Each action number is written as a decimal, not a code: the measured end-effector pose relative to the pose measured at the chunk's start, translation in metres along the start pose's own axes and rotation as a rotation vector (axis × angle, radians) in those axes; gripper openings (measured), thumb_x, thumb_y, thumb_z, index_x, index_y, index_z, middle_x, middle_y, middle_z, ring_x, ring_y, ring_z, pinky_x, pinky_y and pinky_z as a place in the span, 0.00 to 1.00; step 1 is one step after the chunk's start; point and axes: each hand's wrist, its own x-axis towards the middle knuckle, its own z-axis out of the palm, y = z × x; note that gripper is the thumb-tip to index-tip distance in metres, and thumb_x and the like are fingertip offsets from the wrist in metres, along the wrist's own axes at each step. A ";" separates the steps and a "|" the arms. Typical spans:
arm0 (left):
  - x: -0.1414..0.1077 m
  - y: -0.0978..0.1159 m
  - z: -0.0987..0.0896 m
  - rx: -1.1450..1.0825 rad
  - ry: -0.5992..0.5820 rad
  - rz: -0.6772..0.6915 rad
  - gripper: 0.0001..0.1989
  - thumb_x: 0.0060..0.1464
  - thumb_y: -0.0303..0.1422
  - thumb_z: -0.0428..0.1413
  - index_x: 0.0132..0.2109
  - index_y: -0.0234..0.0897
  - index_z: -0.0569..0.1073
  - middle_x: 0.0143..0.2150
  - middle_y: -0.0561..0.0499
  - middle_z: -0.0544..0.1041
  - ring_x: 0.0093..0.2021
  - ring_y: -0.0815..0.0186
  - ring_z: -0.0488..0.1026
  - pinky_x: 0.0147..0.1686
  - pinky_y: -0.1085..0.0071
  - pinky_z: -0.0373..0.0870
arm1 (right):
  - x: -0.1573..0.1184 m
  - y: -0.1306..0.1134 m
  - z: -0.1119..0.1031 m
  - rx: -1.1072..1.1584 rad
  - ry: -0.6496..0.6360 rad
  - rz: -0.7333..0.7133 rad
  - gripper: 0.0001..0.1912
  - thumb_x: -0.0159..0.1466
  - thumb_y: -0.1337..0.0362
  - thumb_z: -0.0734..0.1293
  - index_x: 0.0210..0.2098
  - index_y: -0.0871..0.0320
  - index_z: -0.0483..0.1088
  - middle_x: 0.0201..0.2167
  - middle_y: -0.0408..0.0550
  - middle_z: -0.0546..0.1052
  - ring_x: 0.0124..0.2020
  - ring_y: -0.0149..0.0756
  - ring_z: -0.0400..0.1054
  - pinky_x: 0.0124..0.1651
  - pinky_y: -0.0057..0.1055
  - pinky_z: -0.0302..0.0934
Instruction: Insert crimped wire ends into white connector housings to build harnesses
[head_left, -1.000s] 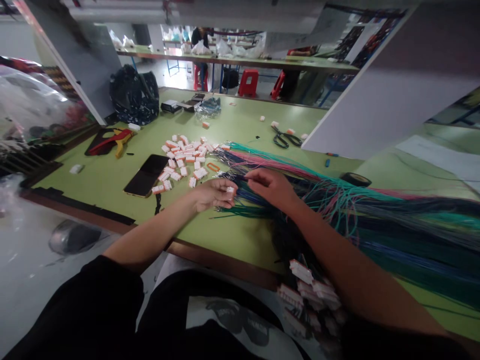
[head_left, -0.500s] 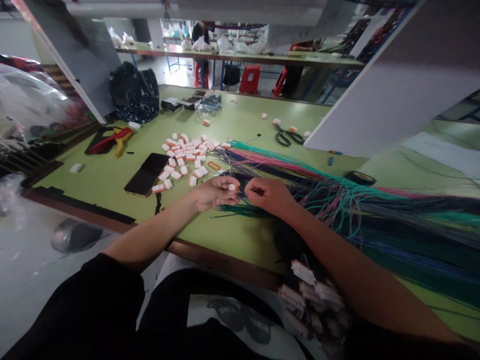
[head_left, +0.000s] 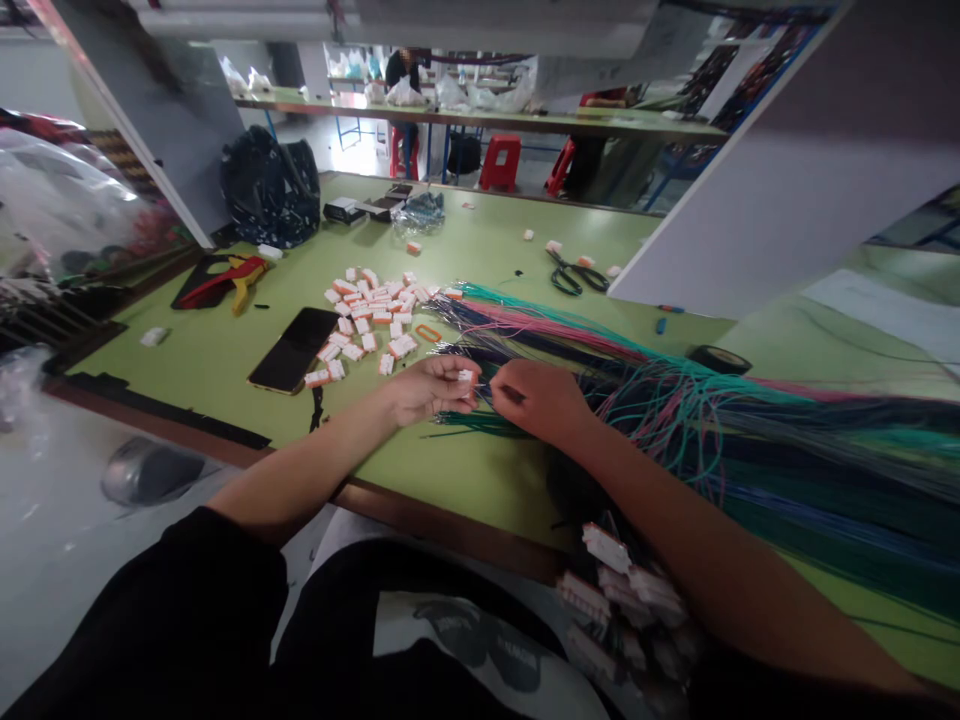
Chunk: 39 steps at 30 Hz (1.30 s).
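Note:
My left hand [head_left: 421,390] is closed on a small white and orange connector housing [head_left: 466,379], pinched between thumb and fingers. Facing it from the right, my right hand [head_left: 546,400] is closed in a pinch, and a thin wire seems to run from its fingertips to the housing. Its fingertips are mostly hidden. Beneath and beyond both hands lies a long bundle of green, pink and dark wires [head_left: 570,335], their tips near the left hand. Just past my left hand is a heap of similar white and orange housings [head_left: 375,305].
A phone [head_left: 294,348] lies left of the heap, with red and yellow pliers [head_left: 225,283] farther left. Scissors [head_left: 576,272] and black tape [head_left: 718,359] are on the right side. Wired connectors [head_left: 607,548] hang near my lap. White panels [head_left: 787,170] flank the table. A person [head_left: 403,68] is in the background.
My right hand has turned slightly and stays close to the housing. The left hand keeps its hold with hardly any movement.

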 end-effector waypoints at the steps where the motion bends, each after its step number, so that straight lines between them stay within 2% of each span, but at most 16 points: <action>1: 0.000 0.000 0.000 0.004 0.000 0.001 0.13 0.43 0.21 0.62 0.38 0.31 0.70 0.25 0.55 0.75 0.25 0.73 0.74 0.31 0.76 0.72 | 0.000 0.000 0.000 -0.032 -0.002 -0.016 0.08 0.54 0.68 0.58 0.21 0.58 0.67 0.21 0.45 0.72 0.25 0.30 0.62 0.29 0.25 0.49; 5: 0.000 -0.002 0.003 0.026 0.014 0.029 0.15 0.41 0.24 0.65 0.37 0.30 0.69 0.24 0.54 0.75 0.24 0.73 0.74 0.28 0.78 0.71 | -0.002 -0.001 0.004 -0.106 -0.018 -0.071 0.10 0.56 0.68 0.57 0.22 0.58 0.68 0.22 0.46 0.73 0.27 0.30 0.63 0.29 0.26 0.48; 9: 0.000 -0.006 0.005 0.081 0.034 0.029 0.17 0.39 0.25 0.66 0.37 0.29 0.69 0.24 0.54 0.75 0.23 0.73 0.73 0.27 0.78 0.70 | -0.003 -0.003 0.008 -0.081 -0.085 -0.095 0.10 0.57 0.68 0.58 0.21 0.59 0.66 0.22 0.47 0.72 0.26 0.30 0.62 0.29 0.27 0.47; 16: 0.002 -0.006 0.005 0.107 0.056 0.022 0.17 0.39 0.27 0.66 0.37 0.30 0.70 0.24 0.54 0.74 0.24 0.72 0.74 0.27 0.77 0.70 | -0.001 0.002 0.011 0.400 -0.058 0.107 0.06 0.53 0.67 0.59 0.20 0.57 0.62 0.17 0.39 0.66 0.20 0.25 0.55 0.27 0.24 0.49; 20: 0.002 -0.007 0.006 0.124 0.057 0.039 0.17 0.39 0.28 0.67 0.37 0.30 0.70 0.24 0.54 0.74 0.24 0.73 0.73 0.28 0.78 0.70 | -0.003 0.000 0.013 0.455 -0.043 0.120 0.07 0.52 0.67 0.59 0.18 0.58 0.61 0.16 0.38 0.65 0.20 0.25 0.54 0.27 0.24 0.49; 23: 0.001 -0.008 0.004 0.140 0.047 0.020 0.20 0.35 0.30 0.69 0.35 0.30 0.70 0.23 0.55 0.74 0.23 0.74 0.73 0.26 0.78 0.69 | 0.000 0.008 0.010 0.507 -0.197 0.126 0.08 0.53 0.65 0.60 0.20 0.58 0.65 0.17 0.39 0.68 0.20 0.25 0.57 0.27 0.24 0.51; 24: 0.001 -0.008 0.004 0.152 0.032 0.003 0.20 0.34 0.30 0.69 0.35 0.30 0.70 0.23 0.55 0.73 0.23 0.74 0.72 0.26 0.78 0.69 | 0.003 0.014 0.007 0.527 -0.264 0.135 0.08 0.54 0.63 0.60 0.22 0.58 0.67 0.19 0.40 0.70 0.21 0.26 0.60 0.28 0.24 0.52; 26: 0.001 -0.007 0.001 0.184 -0.013 -0.039 0.21 0.34 0.31 0.69 0.36 0.30 0.71 0.23 0.56 0.73 0.22 0.74 0.72 0.26 0.77 0.69 | 0.010 0.031 0.001 0.481 -0.314 0.189 0.10 0.56 0.60 0.61 0.27 0.58 0.70 0.24 0.42 0.75 0.26 0.29 0.65 0.30 0.25 0.56; 29: 0.000 -0.005 -0.003 0.225 -0.062 -0.089 0.20 0.33 0.30 0.69 0.36 0.31 0.72 0.24 0.56 0.73 0.22 0.75 0.71 0.26 0.77 0.68 | 0.020 0.056 0.000 0.104 -0.234 0.327 0.09 0.57 0.64 0.61 0.32 0.59 0.72 0.34 0.50 0.77 0.35 0.36 0.69 0.36 0.29 0.58; 32: -0.001 -0.003 -0.005 0.232 -0.052 -0.092 0.19 0.34 0.29 0.69 0.35 0.31 0.71 0.24 0.56 0.73 0.23 0.75 0.71 0.26 0.77 0.68 | 0.024 0.071 0.004 -0.178 -0.301 0.368 0.10 0.57 0.68 0.59 0.32 0.61 0.72 0.38 0.55 0.77 0.39 0.40 0.69 0.37 0.31 0.57; 35: -0.001 -0.002 -0.005 0.223 -0.030 -0.086 0.20 0.33 0.29 0.69 0.35 0.31 0.71 0.23 0.57 0.73 0.22 0.75 0.71 0.25 0.77 0.68 | 0.023 0.080 0.003 -0.147 -0.239 0.397 0.10 0.56 0.68 0.60 0.30 0.59 0.73 0.35 0.52 0.78 0.37 0.39 0.69 0.36 0.30 0.57; 39: -0.001 -0.001 -0.003 0.206 0.005 -0.089 0.21 0.32 0.29 0.69 0.35 0.31 0.70 0.23 0.57 0.73 0.22 0.74 0.71 0.25 0.77 0.68 | 0.017 0.092 -0.008 0.056 0.009 0.563 0.04 0.50 0.66 0.63 0.23 0.58 0.70 0.24 0.47 0.75 0.27 0.34 0.67 0.30 0.28 0.56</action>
